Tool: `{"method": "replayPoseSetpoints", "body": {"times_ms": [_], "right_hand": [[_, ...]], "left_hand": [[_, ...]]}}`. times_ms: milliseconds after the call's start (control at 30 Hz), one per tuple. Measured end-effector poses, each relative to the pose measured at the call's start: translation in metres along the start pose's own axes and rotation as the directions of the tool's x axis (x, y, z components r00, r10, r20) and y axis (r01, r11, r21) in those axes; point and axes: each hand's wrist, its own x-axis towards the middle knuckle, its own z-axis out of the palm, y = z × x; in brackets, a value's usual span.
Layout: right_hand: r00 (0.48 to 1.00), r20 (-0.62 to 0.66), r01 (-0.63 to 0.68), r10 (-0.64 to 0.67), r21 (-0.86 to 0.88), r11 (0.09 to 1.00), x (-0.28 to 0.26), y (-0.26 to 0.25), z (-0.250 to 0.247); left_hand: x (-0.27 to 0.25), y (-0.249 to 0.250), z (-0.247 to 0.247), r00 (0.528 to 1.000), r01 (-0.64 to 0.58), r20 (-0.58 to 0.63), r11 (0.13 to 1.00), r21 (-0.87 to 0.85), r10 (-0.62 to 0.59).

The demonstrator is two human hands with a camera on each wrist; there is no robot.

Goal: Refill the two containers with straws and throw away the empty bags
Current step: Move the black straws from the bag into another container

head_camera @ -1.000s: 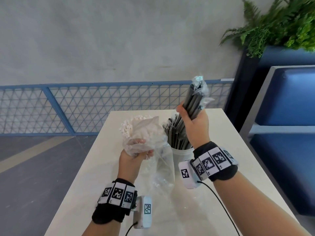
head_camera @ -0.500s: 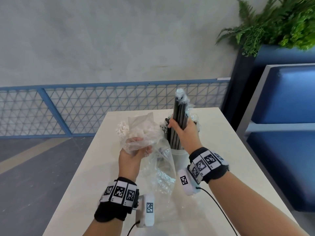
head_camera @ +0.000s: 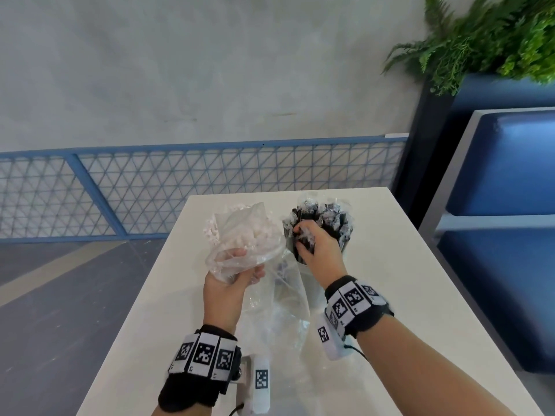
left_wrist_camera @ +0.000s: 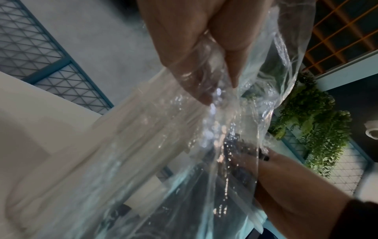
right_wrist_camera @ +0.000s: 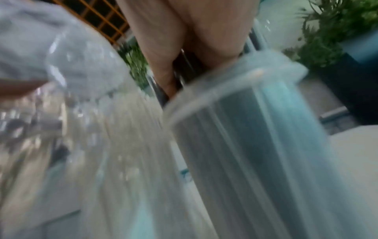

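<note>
On the white table (head_camera: 390, 280) stand two clear containers side by side. The right container (right_wrist_camera: 245, 137) is packed with black wrapped straws (head_camera: 327, 217). My right hand (head_camera: 312, 244) curls round a bunch of these straws, low down at the rim (right_wrist_camera: 204, 100). The left container holds white straws (head_camera: 210, 229), mostly veiled by plastic. My left hand (head_camera: 237, 271) grips crumpled clear plastic bags (head_camera: 240, 235), raised above the table; one bag (left_wrist_camera: 194, 161) hangs down from the fist to the tabletop.
A blue mesh railing (head_camera: 150, 193) runs behind the table's far edge. A blue bench seat (head_camera: 504, 181) and a dark planter with ferns (head_camera: 486, 40) stand to the right. Grey floor (head_camera: 60, 295) lies to the left.
My right hand has come down with the bunch of black straws from high above the right container into it. My left hand has stayed raised with the bags.
</note>
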Motion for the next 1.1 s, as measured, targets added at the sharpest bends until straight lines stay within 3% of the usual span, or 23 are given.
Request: {"method": "replayPoseSetpoints", "body": {"times_ms": [67, 133, 233, 300, 367, 433, 467, 533, 600, 633, 700, 767, 833, 867, 933, 1000, 1033, 1100], "right_hand": [[1.0, 0.009, 0.025, -0.025, -0.007, 1.0, -0.009, 0.006, 0.004], [0.985, -0.08, 0.15, -0.151, -0.018, 0.989, -0.015, 0.005, 0.002], [0.907, -0.26, 0.324, -0.332, -0.073, 0.943, -0.033, 0.002, -0.011], [0.877, -0.296, 0.372, -0.378, -0.079, 0.925, -0.048, 0.009, -0.021], [0.931, -0.26, 0.27, -0.255, 0.024, 0.963, -0.064, 0.018, -0.027], [0.987, -0.157, -0.008, 0.033, 0.155, 0.988, -0.079, 0.027, -0.03], [0.978, -0.067, -0.179, 0.197, 0.211, 0.961, -0.086, 0.032, -0.031], [0.881, 0.21, -0.474, 0.425, 0.355, 0.806, -0.095, 0.039, -0.032], [0.768, 0.425, -0.64, 0.478, 0.52, 0.565, -0.101, 0.042, -0.032], [0.746, 0.457, -0.663, 0.485, 0.579, 0.475, -0.103, 0.044, -0.032], [0.744, 0.42, -0.65, 0.519, 0.633, 0.421, -0.105, 0.047, -0.033], [0.759, 0.331, -0.623, 0.561, 0.622, 0.475, -0.108, 0.051, -0.033], [0.767, 0.259, -0.616, 0.587, 0.55, 0.564, -0.112, 0.055, -0.035], [0.771, 0.235, -0.618, 0.592, 0.503, 0.605, -0.114, 0.058, -0.037], [0.771, 0.22, -0.626, 0.597, 0.436, 0.647, -0.119, 0.063, -0.038], [0.762, 0.226, -0.64, 0.607, 0.409, 0.651, -0.122, 0.066, -0.038], [0.76, 0.233, -0.645, 0.607, 0.392, 0.656, -0.124, 0.066, -0.038], [0.762, 0.248, -0.646, 0.598, 0.339, 0.684, -0.127, 0.066, -0.037]], "left_hand": [[-0.001, 0.001, 0.0, 1.0, -0.02, 0.003, 1.0, -0.005, 0.02], [-0.002, 0.002, -0.002, 0.999, -0.052, -0.002, 0.999, -0.009, 0.052], [-0.004, 0.002, -0.005, 0.996, -0.084, -0.018, 0.995, -0.06, 0.083], [-0.008, 0.002, -0.006, 0.995, -0.098, -0.014, 0.993, -0.062, 0.097], [-0.012, 0.0, -0.006, 0.993, -0.116, -0.024, 0.992, -0.047, 0.115], [-0.018, 0.0, -0.003, 0.991, -0.128, -0.042, 0.991, -0.04, 0.126], [-0.022, -0.001, -0.002, 0.991, -0.128, -0.039, 0.991, -0.034, 0.127], [-0.03, -0.003, 0.0, 0.993, -0.117, -0.033, 0.992, -0.052, 0.115], [-0.035, -0.01, 0.0, 0.997, -0.075, -0.024, 0.995, -0.062, 0.074], [-0.037, -0.013, 0.001, 0.999, -0.046, -0.017, 0.998, -0.053, 0.045], [-0.04, -0.025, -0.001, 0.999, -0.005, -0.052, 1.0, -0.011, 0.005], [-0.04, -0.033, -0.008, 0.976, -0.036, -0.208, 0.992, 0.119, 0.061], [-0.04, -0.037, -0.019, 0.908, -0.097, -0.353, 0.932, 0.348, 0.226], [-0.039, -0.038, -0.025, 0.872, -0.139, -0.361, 0.875, 0.464, 0.331], [-0.04, -0.044, -0.033, 0.82, -0.281, -0.174, 0.647, 0.709, 0.546], [-0.043, -0.047, -0.033, 0.803, -0.41, 0.141, 0.366, 0.836, 0.579], [-0.044, -0.048, -0.03, 0.824, -0.448, 0.234, 0.34, 0.827, 0.516], [-0.048, -0.048, -0.026, 0.919, -0.375, 0.226, 0.535, 0.757, 0.324]]}}
